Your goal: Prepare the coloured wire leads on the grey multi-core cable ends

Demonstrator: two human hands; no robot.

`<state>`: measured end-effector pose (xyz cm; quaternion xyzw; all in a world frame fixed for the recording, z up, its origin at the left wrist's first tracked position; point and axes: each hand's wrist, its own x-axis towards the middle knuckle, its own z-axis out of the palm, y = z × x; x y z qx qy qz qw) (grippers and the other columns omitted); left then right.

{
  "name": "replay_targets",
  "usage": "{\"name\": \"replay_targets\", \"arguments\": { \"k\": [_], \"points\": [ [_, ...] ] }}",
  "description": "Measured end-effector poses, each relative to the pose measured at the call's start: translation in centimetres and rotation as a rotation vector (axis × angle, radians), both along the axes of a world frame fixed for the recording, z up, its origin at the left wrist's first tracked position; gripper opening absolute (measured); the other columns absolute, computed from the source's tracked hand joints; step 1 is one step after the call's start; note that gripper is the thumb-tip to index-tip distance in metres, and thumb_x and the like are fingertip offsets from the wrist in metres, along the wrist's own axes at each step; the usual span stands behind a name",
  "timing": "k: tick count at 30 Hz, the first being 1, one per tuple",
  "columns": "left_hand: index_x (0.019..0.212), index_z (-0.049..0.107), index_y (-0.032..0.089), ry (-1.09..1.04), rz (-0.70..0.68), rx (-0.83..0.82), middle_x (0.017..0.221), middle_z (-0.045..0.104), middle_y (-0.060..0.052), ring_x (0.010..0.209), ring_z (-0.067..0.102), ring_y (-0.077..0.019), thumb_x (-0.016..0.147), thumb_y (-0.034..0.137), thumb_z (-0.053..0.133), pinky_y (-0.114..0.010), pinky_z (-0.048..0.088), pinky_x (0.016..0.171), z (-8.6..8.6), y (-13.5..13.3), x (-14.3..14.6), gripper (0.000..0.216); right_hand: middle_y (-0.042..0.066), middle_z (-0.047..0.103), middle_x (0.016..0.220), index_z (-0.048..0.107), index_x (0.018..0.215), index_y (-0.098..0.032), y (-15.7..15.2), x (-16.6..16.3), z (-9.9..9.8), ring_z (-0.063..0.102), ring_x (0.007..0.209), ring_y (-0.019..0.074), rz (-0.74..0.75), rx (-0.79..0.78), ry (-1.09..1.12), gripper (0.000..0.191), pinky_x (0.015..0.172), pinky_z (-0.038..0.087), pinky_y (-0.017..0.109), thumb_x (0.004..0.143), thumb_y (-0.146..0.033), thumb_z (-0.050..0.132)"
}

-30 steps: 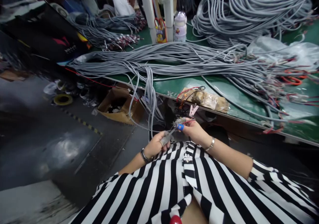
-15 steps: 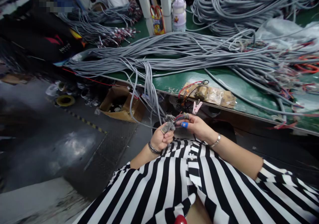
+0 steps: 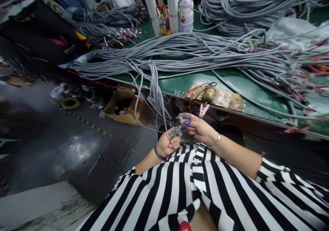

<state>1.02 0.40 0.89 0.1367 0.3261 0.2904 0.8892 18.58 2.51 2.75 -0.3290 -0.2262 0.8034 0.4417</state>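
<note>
Just in front of the green bench (image 3: 226, 82), below its near edge, the left hand (image 3: 168, 144) is curled tight around the grey cable end (image 3: 174, 132), while the right hand (image 3: 199, 130) pinches the thin coloured wires (image 3: 185, 122) fanning out of it, a blue cap on one fingertip. By the look of it, the step in hand is sorting the stripped wires. The next move likely calls for a steady left grip and fine fingertip work. The grey cable bundle (image 3: 180, 54) lies across the bench behind.
</note>
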Motion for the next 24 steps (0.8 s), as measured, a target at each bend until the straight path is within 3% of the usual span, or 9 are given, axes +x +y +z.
{"name": "replay_targets", "arguments": {
  "k": [3, 6, 9, 16, 20, 24],
  "points": [
    [0.057, 0.047, 0.014, -0.013, 0.010, -0.008, 0.041, 0.023, 0.007, 0.029, 0.011, -0.0031, 0.097, 0.037, 0.033, -0.018, 0.011, 0.033, 0.1, 0.0, 0.1, 0.048, -0.003, 0.064, 0.075, 0.066, 0.095, -0.020, -0.3, 0.1, 0.0, 0.023, 0.042, -0.0004, 0.006, 0.026, -0.001, 0.037, 0.038, 0.010, 0.016, 0.059, -0.015, 0.075],
    [0.057, 0.047, 0.014, -0.009, 0.012, -0.007, 0.042, 0.023, 0.008, 0.029, 0.012, -0.0028, 0.096, 0.038, 0.037, -0.017, 0.012, 0.033, 0.1, 0.0, 0.1, 0.047, 0.000, 0.067, 0.090, 0.065, 0.105, -0.022, -0.5, 0.1, 0.1, 0.037, 0.047, 0.0012, 0.022, 0.082, -0.024, 0.048, 0.039, 0.013, 0.016, 0.058, -0.015, 0.077],
    [0.058, 0.049, 0.013, -0.023, 0.012, 0.002, 0.042, 0.026, 0.007, 0.030, 0.013, -0.0028, 0.095, 0.037, 0.040, -0.018, 0.012, 0.033, 0.0, 0.0, 0.1, 0.045, 0.001, 0.067, 0.090, 0.063, 0.106, -0.020, -0.6, -0.1, 0.1, 0.045, 0.052, 0.0033, -0.002, 0.105, -0.077, 0.050, 0.039, 0.015, 0.015, 0.059, -0.017, 0.079],
    [0.064, 0.058, 0.011, -0.098, -0.053, 0.066, 0.041, 0.029, 0.007, 0.030, 0.017, -0.0028, 0.088, 0.032, 0.052, -0.018, 0.013, 0.035, -0.8, -0.3, 0.0, 0.033, -0.006, 0.056, 0.068, 0.057, 0.086, -0.018, -0.6, -0.6, -0.1, 0.021, 0.041, -0.0006, 0.021, -0.029, 0.071, 0.031, 0.037, 0.008, 0.015, 0.060, -0.014, 0.074],
    [0.075, 0.065, 0.009, -0.125, -0.094, 0.141, 0.037, 0.028, 0.007, 0.029, 0.020, -0.0039, 0.085, 0.037, 0.055, -0.019, 0.016, 0.034, -1.0, -0.5, 0.0, 0.031, -0.009, 0.041, 0.056, 0.051, 0.075, -0.017, -0.4, -0.6, -1.0, 0.019, 0.041, 0.0001, -0.032, -0.123, 0.111, 0.025, 0.036, 0.008, 0.013, 0.062, -0.013, 0.071],
    [0.075, 0.065, 0.011, -0.024, 0.022, 0.324, 0.039, 0.042, 0.005, 0.032, 0.033, -0.0048, 0.076, 0.043, 0.069, -0.018, 0.024, 0.036, -0.6, -0.2, 0.2, 0.032, -0.005, 0.053, 0.065, 0.052, 0.081, -0.017, -1.0, -0.1, -2.5, 0.025, 0.041, 0.0005, -0.024, -0.225, 0.025, 0.023, 0.035, 0.013, 0.013, 0.069, -0.020, 0.071]
  ]
}}
